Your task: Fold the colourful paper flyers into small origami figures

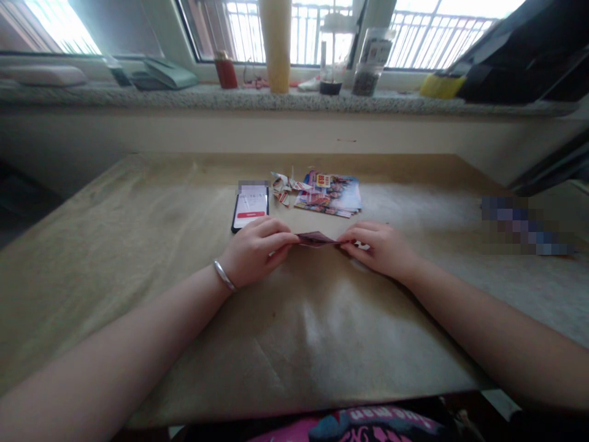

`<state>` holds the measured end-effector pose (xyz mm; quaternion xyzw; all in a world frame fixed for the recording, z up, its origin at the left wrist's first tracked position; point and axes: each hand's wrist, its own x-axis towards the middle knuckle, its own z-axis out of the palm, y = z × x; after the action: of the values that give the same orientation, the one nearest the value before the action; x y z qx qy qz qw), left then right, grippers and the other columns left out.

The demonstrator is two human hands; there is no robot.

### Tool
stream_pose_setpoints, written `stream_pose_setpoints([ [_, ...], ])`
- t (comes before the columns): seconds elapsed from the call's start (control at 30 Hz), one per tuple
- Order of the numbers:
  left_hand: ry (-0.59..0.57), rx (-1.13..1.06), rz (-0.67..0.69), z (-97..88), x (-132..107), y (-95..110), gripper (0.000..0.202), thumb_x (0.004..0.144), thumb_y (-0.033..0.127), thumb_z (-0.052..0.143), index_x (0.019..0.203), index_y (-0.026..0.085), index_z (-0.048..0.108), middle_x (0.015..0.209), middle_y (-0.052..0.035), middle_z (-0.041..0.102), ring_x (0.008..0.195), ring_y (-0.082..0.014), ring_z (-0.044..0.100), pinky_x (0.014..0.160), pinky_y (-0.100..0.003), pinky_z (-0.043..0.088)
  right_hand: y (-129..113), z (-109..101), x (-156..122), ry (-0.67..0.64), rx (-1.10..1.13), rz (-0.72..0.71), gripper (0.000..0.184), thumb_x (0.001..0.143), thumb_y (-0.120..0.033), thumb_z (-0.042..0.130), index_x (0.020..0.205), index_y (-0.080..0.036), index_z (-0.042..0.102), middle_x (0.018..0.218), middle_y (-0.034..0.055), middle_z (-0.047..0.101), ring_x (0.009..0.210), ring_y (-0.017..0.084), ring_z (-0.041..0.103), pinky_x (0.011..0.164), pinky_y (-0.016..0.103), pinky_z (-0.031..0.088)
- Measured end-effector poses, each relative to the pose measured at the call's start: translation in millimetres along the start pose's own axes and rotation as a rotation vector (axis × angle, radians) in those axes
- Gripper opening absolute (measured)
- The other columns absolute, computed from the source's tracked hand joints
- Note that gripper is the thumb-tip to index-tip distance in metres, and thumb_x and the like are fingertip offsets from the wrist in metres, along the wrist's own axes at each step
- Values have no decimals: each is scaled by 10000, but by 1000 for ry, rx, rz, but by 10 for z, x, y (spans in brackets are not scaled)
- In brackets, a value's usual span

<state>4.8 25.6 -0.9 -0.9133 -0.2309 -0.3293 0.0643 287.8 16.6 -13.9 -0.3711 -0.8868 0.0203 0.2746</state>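
Observation:
Between my two hands is a small folded piece of printed paper (pixel 317 239), dark pinkish, with a raised crease in its middle. My left hand (pixel 258 250), with a silver bangle at the wrist, pinches its left end. The right end is pinched by the fingertips of my right hand (pixel 378 247). Just beyond my left hand lies a phone (pixel 251 209) with a lit white screen and a red button. Behind the paper rests a small stack of colourful printed sheets (pixel 334 193), and folded red-and-white paper pieces (pixel 286 186) lie against its left side.
The table (pixel 193 344) has a beige cover. Along the stone windowsill (pixel 184 98) stand a red jar (pixel 225 70), a tall yellow cylinder (pixel 277 49), clear containers (pixel 368 67) and a yellow object (pixel 442 85). A blurred-out item (pixel 522 224) lies at the right.

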Motion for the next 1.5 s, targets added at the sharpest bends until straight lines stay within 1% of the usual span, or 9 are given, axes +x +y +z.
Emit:
stream_pose_setpoints([
  [0.2,-30,84,-5,24,-6,-4,142,875,218,568,972,205,671,1023,-62,662,887,-175,600,817,-345,498,-42,3,-4,-4,80,55,156,865,-243,553,993,-201,633,838,35,651,703,137,608,628,256,489],
  [0.33,-41,69,-24,39,-9,-11,139,889,213,557,965,209,673,1058,-56,673,904,-165,617,825,-329,501,-27,46,-17,44,167,41,255,850,-243,575,1103,-211,566,995,60,632,710,126,610,636,265,524],
  [0.43,-58,49,-24,48,-11,-9,150,895,219,545,974,205,672,1084,-62,673,927,-171,626,828,-333,514,-35,48,-6,99,179,-68,316,861,-206,550,1174,-241,527,1163,81,584,853,147,629,722,286,552],
  [0.57,-93,-20,-44,73,-23,-6,155,901,215,532,966,198,671,1142,-74,658,984,-178,636,855,-346,536,-75,6,11,90,87,-144,312,883,-186,504,1183,-258,551,1239,91,549,1120,213,566,902,360,522],
  [0.7,-97,-126,-36,98,-31,-1,146,903,204,527,948,183,664,1227,-95,618,1130,-195,593,935,-364,532,-95,-18,5,51,54,-125,267,893,-183,471,1114,-247,606,1303,88,520,968,185,623,838,351,546],
  [0.97,-192,-211,21,102,-20,-6,145,889,174,532,950,174,664,1291,-127,574,1215,-213,540,1027,-420,479,-55,26,26,35,-30,-14,321,879,-255,541,1188,-187,596,1299,131,519,1010,229,618,902,406,537],
  [1.23,-258,-264,19,113,-16,-16,158,879,153,524,964,186,653,1276,-89,596,1271,-217,485,1080,-453,419,19,85,21,7,-65,29,349,863,-302,570,1196,-207,611,1326,130,514,998,240,615,896,437,532],
  [1.4,-321,-272,9,114,-33,-28,160,876,151,514,955,180,651,1318,-98,565,1275,-222,483,1075,-455,420,34,98,31,-42,-119,1,338,877,-311,550,1184,-197,635,1277,122,574,1143,279,546,972,465,477],
  [1.5,-353,-286,-4,109,-38,-19,160,861,128,511,945,179,637,1330,-98,554,1283,-218,475,1072,-446,423,34,103,34,-72,-102,-13,300,886,-301,541,1150,-222,659,1195,91,642,1124,266,558,979,473,467],
])
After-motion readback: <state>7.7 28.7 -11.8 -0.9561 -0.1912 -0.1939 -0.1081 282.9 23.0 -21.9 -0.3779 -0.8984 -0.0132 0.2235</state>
